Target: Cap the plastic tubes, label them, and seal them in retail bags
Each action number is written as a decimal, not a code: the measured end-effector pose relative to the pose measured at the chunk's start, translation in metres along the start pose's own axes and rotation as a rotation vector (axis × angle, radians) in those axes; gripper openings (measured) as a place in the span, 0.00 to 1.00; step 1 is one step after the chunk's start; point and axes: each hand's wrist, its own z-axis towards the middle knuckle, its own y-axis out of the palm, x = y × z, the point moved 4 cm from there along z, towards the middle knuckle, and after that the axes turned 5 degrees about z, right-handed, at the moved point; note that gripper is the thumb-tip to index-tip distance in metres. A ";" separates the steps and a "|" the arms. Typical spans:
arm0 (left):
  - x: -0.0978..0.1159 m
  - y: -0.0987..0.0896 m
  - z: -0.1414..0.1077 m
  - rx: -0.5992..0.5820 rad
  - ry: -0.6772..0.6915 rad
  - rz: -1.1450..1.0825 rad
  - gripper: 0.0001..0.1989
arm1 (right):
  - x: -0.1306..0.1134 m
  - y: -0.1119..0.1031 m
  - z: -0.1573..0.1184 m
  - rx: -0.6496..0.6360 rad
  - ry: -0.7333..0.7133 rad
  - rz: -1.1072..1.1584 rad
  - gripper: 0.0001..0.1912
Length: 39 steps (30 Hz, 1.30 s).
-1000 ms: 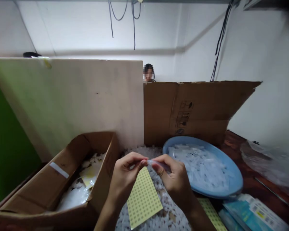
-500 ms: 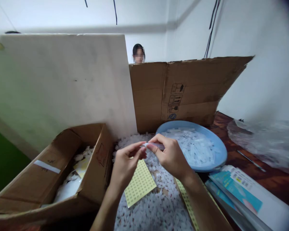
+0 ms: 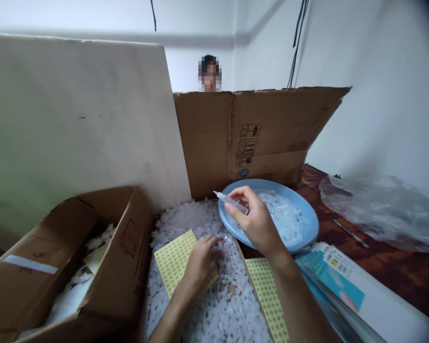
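My right hand (image 3: pixel 252 216) pinches a small translucent plastic tube (image 3: pixel 240 206) between thumb and fingers. Its narrow pointed tip aims up and left, just in front of the round blue basin (image 3: pixel 312 233). Lower down, my left hand (image 3: pixel 202 259) reaches over a heap of small white plastic pieces (image 3: pixel 232 307); its fingers are bent and a little apart, with nothing visible in them. Under that hand lies a yellow sheet of small round stickers (image 3: pixel 173 259), partly covered by my wrist. Many similar pale tubes (image 3: pixel 284 214) fill the basin.
An open cardboard box (image 3: pixel 110 267) with scraps stands at left. A white board (image 3: pixel 93 119) and a cardboard panel (image 3: pixel 210 138) rise behind, a person beyond. Right are another sticker sheet (image 3: pixel 266 290), a blue-and-white package (image 3: pixel 346 281), a thin rod (image 3: pixel 350 233) and clear plastic (image 3: pixel 379 205).
My hands, together at the tube's tip before, are now apart. The left has dropped to the white pieces, while the right keeps the tube, raised slightly. The view has turned rightward.
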 end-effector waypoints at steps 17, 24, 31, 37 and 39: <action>0.026 -0.121 -0.007 0.401 0.003 -0.330 0.14 | -0.003 0.036 -0.012 -0.291 -0.084 -0.043 0.08; 0.048 -0.131 -0.014 0.457 0.231 -0.148 0.10 | -0.002 0.045 -0.017 -0.349 -0.005 0.089 0.06; 0.055 -0.143 -0.018 0.486 0.302 -0.032 0.09 | 0.008 0.050 -0.019 -0.370 0.093 -0.069 0.12; 0.051 -0.148 -0.018 0.496 0.246 -0.038 0.10 | -0.001 0.052 -0.019 -0.253 -0.099 0.075 0.06; 0.053 -0.148 -0.020 0.498 0.273 -0.039 0.09 | 0.001 0.054 -0.020 -0.264 -0.046 0.071 0.07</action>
